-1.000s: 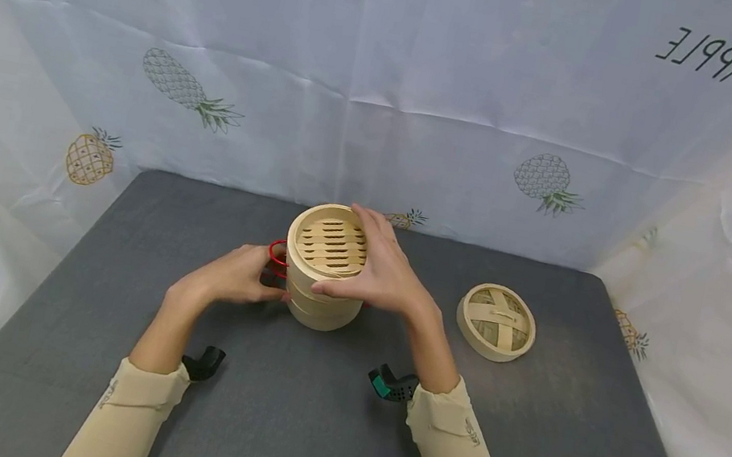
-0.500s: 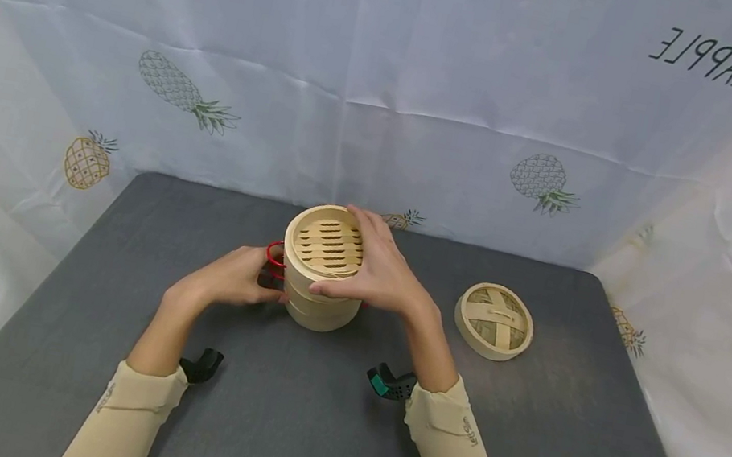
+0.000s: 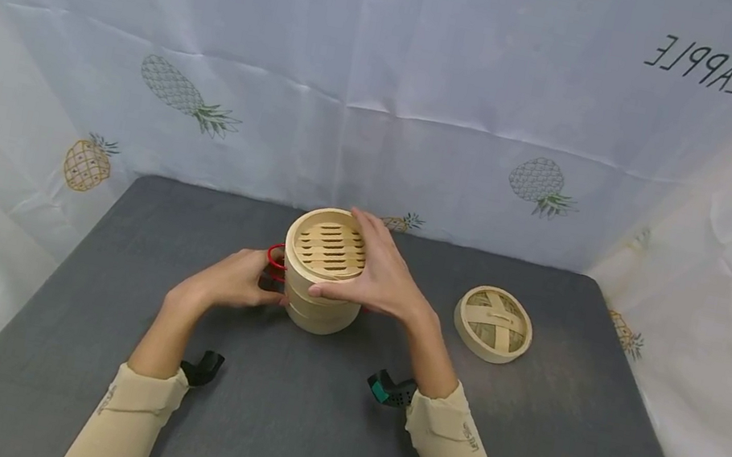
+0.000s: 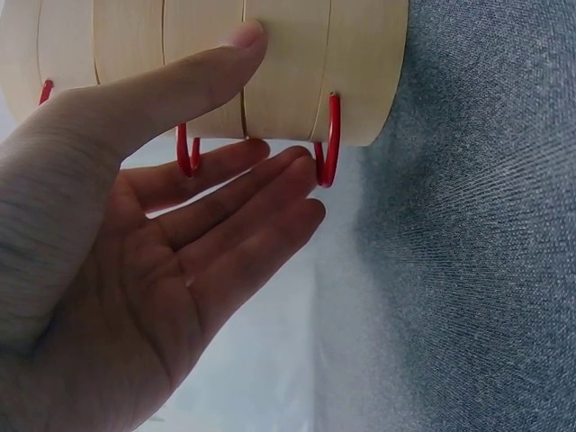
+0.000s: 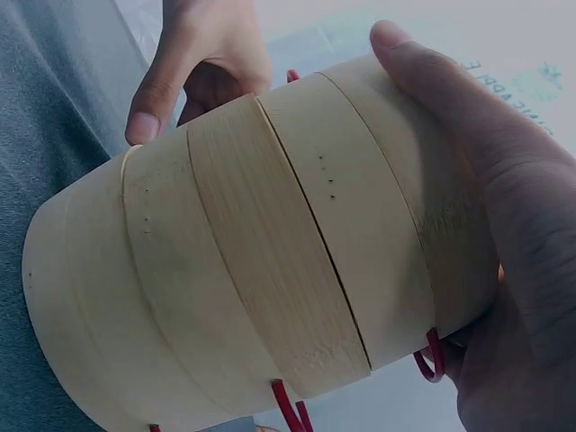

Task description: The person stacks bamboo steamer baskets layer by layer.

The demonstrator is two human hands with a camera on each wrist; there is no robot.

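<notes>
Grey tabletop, bamboo steamer stack

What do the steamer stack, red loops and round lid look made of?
Steamer stack: probably bamboo, smooth and unpainted, judging by the fine grain.
Red loops: smooth, evenly coloured; cord or plastic, can't tell.
Round lid: likely bamboo too, matte, with pale strips crossing a greenish panel.

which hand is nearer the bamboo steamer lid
Right. The right hand grips the top of the bamboo steamer, left of the bamboo steamer lid and apart from it; the left hand is farther away, beyond the steamer.
</notes>
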